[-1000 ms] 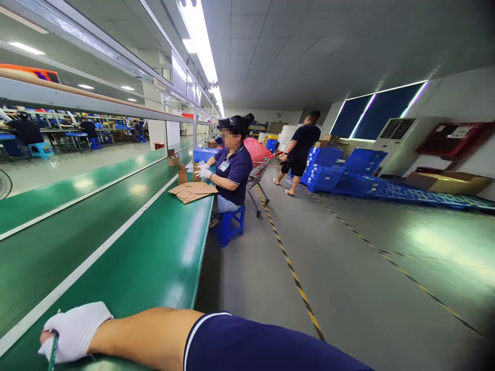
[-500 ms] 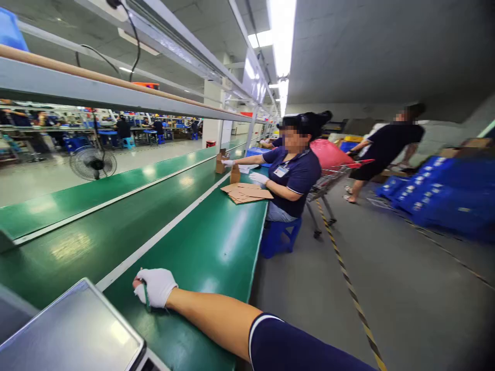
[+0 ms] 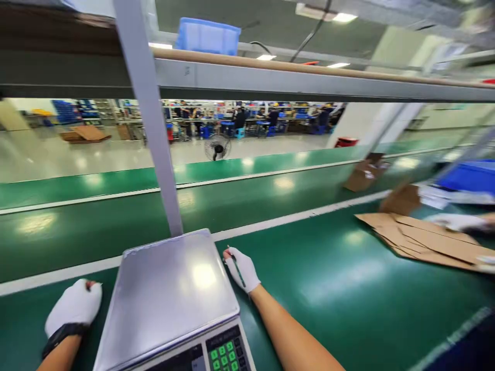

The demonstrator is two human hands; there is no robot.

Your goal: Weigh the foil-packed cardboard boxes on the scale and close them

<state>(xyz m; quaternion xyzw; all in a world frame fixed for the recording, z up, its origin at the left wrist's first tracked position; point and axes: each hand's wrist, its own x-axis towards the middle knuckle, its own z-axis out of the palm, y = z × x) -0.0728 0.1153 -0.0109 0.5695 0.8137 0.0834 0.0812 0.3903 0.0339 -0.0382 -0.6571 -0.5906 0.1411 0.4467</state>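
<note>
A weighing scale [image 3: 174, 288] with a flat metal pan and a keypad with green keys stands between my hands on the green bench. My left hand [image 3: 75, 304], in a white glove with a black band at the wrist, rests curled to the left of the scale. Its fingers face down, and whatever they may hold is hidden. Close by the scale's right edge is my right hand [image 3: 243, 270], also gloved in white, closed with fingertips bare. A thin dark green strip shows along it, too small to name.
Flat cardboard pieces [image 3: 429, 239] lie at the right beside a co-worker's gloved hand [image 3: 456, 221]. An open cardboard box [image 3: 363, 172] stands on the conveyor belt [image 3: 263, 193]. A metal post [image 3: 149, 113] rises behind the scale, under a shelf [image 3: 309, 77]. A blue bin [image 3: 469, 178] is far right.
My view has swung left, from the co-worker and aisle to the scale. My left hand has come into sight. My right hand stays closed beside the scale.
</note>
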